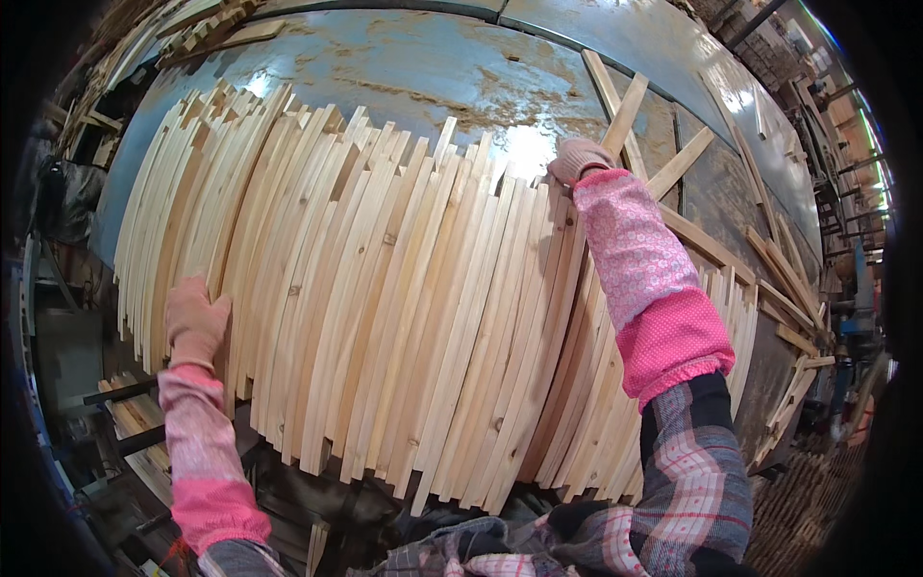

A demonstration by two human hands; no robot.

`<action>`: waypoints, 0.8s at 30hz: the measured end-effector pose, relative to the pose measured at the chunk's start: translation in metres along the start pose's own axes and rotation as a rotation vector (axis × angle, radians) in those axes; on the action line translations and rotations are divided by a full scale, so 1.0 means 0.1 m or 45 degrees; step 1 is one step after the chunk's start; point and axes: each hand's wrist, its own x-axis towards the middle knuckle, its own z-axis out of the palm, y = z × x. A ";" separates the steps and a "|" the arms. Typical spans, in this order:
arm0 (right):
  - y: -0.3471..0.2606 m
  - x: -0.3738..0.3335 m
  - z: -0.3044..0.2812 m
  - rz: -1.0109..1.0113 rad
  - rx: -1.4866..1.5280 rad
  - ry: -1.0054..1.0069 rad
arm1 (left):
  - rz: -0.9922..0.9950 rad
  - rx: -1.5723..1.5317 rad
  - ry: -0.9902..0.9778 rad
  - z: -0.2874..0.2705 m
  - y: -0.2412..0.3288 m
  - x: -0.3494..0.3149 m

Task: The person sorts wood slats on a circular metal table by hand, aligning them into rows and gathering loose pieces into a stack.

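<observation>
1. Clearly, two hands: left hand (197,319) half open, thumb apart, resting on the wooden strips (394,298); right hand (580,161) curled at their far ends — whether gripping, I cannot tell.
2. Dozens of these strips, too tightly packed to count, lie mostly between the hands.
3. Their long axes run away from the person — far ends leaning rightward.
4. Two loose slats (630,104) cross just beyond the right hand.

The sticks (385,317) are bare matt wood. The desk (385,53) looks like glossy metal, patched with rough dust (394,94). Sleeves (635,236) are matt cloth.
</observation>
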 end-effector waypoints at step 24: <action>0.33 0.63 -0.29 -0.189 -0.450 -0.026 | 1.296 -0.584 -0.204 0.52 3.66 -1.80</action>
